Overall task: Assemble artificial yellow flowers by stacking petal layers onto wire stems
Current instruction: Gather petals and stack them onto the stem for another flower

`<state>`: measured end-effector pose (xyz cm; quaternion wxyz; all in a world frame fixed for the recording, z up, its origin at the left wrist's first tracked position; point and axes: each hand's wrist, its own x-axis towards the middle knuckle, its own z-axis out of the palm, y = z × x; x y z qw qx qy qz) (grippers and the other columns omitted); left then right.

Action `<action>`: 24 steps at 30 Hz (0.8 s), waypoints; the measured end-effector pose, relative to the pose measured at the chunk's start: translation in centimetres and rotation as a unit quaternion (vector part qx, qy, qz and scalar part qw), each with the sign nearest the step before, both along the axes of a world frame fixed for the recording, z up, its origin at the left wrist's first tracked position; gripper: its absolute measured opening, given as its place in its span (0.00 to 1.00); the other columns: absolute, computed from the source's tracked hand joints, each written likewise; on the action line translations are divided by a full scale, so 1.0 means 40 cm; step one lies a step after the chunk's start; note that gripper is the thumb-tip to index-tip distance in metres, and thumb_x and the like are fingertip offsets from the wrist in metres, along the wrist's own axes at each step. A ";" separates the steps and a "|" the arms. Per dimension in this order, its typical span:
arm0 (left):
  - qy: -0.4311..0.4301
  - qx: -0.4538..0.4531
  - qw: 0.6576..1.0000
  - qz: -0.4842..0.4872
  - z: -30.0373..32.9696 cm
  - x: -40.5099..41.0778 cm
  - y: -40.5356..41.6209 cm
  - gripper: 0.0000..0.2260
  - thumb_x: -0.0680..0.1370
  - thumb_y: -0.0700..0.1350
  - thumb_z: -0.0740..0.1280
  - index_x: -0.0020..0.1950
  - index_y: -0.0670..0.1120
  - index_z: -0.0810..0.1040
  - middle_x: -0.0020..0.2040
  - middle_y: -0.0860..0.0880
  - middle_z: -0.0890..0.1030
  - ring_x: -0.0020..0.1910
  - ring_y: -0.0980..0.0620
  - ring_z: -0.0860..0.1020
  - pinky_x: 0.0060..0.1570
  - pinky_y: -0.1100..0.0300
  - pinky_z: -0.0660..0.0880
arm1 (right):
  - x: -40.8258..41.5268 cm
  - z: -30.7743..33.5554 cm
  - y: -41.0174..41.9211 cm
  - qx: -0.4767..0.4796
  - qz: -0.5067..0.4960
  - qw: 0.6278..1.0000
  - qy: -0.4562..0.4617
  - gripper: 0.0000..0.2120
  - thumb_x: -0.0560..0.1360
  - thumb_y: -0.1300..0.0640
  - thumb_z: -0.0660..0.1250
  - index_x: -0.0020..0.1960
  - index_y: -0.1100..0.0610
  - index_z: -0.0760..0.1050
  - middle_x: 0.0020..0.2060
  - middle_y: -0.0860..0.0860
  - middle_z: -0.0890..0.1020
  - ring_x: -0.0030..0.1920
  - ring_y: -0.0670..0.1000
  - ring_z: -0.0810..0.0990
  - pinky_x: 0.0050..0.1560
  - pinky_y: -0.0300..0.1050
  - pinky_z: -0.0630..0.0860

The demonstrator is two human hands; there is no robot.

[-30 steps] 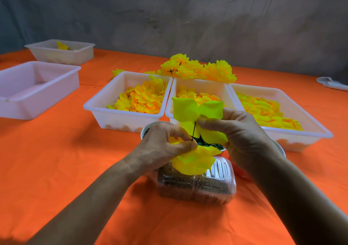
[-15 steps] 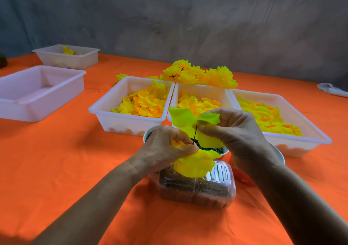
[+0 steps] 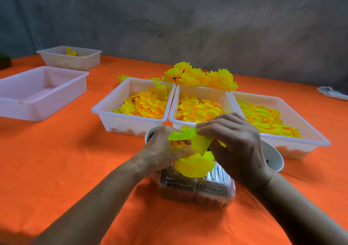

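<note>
while left hand (image 3: 165, 148) grips the flower (image 3: 194, 164), right hand (image 3: 233, 139) pinches petal layer (image 3: 199, 144), tip pointing down

An orange tablecloth (image 3: 56, 169) is spread under everything, and a grey mottled wall (image 3: 188, 18) is seen behind. A clear plastic clamshell box (image 3: 197, 190) packed with brown material is set nearest. A crumpled white cloth (image 3: 332, 93) is laid at the far right edge
</note>
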<state>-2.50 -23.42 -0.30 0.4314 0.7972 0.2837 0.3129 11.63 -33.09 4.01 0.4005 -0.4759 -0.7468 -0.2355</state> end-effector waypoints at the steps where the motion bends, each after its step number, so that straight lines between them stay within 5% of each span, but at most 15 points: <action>1: 0.000 -0.003 1.000 -0.013 0.003 -0.004 0.000 0.04 0.70 0.39 0.74 0.42 0.45 0.82 0.37 0.48 0.81 0.34 0.52 0.77 0.37 0.54 0.75 | 0.002 -0.005 0.002 0.031 -0.007 0.998 -0.061 0.11 0.76 0.65 0.63 0.38 0.63 0.82 0.39 0.55 0.85 0.37 0.55 0.83 0.39 0.50 0.76; 5: -0.020 -0.031 0.999 -0.033 0.009 -0.008 -0.005 0.04 0.67 0.42 0.72 0.39 0.49 0.81 0.32 0.54 0.80 0.31 0.57 0.76 0.34 0.59 0.73 | 0.007 -0.023 0.003 0.087 -0.042 0.983 -0.159 0.12 0.77 0.63 0.63 0.40 0.65 0.82 0.44 0.58 0.85 0.38 0.56 0.82 0.41 0.48 0.75; 9: -0.062 -0.052 0.995 -0.052 0.010 -0.008 -0.017 0.11 0.67 0.42 0.70 0.35 0.59 0.81 0.29 0.60 0.79 0.30 0.64 0.75 0.33 0.67 0.71 | 0.015 -0.041 0.006 0.085 -0.041 0.984 -0.148 0.08 0.75 0.66 0.65 0.39 0.66 0.81 0.47 0.60 0.84 0.39 0.57 0.81 0.41 0.49 0.75; 13: -0.090 -0.042 0.995 -0.012 0.001 -0.009 -0.018 0.13 0.69 0.37 0.75 0.40 0.56 0.82 0.34 0.58 0.83 0.33 0.63 0.79 0.36 0.66 0.75 | 0.012 -0.042 0.014 0.096 -0.040 0.986 -0.128 0.10 0.74 0.67 0.63 0.39 0.67 0.81 0.45 0.62 0.83 0.39 0.57 0.76 0.39 0.49 0.75; 17: -0.084 0.060 0.992 0.071 0.005 -0.012 -0.022 0.21 0.65 0.41 0.77 0.56 0.49 0.80 0.48 0.52 0.83 0.46 0.55 0.81 0.47 0.58 0.78 | 0.016 -0.039 0.018 0.090 -0.034 0.984 -0.148 0.09 0.74 0.66 0.64 0.39 0.66 0.81 0.42 0.60 0.83 0.36 0.57 0.79 0.39 0.49 0.74; 20: -0.105 0.198 0.967 0.123 0.012 -0.021 -0.027 0.27 0.64 0.38 0.77 0.60 0.49 0.74 0.55 0.49 0.79 0.52 0.49 0.78 0.53 0.65 0.72 | 0.021 -0.038 0.017 0.086 -0.027 0.986 -0.144 0.11 0.76 0.66 0.62 0.40 0.67 0.81 0.42 0.60 0.82 0.36 0.58 0.80 0.39 0.49 0.74; 24: -0.122 0.366 0.913 0.131 0.028 -0.035 -0.025 0.26 0.64 0.30 0.72 0.59 0.44 0.77 0.55 0.45 0.79 0.54 0.43 0.77 0.55 0.52 0.73 | 0.021 -0.036 0.017 0.080 -0.022 0.988 -0.129 0.04 0.71 0.69 0.68 0.40 0.66 0.81 0.41 0.59 0.83 0.37 0.57 0.81 0.40 0.49 0.74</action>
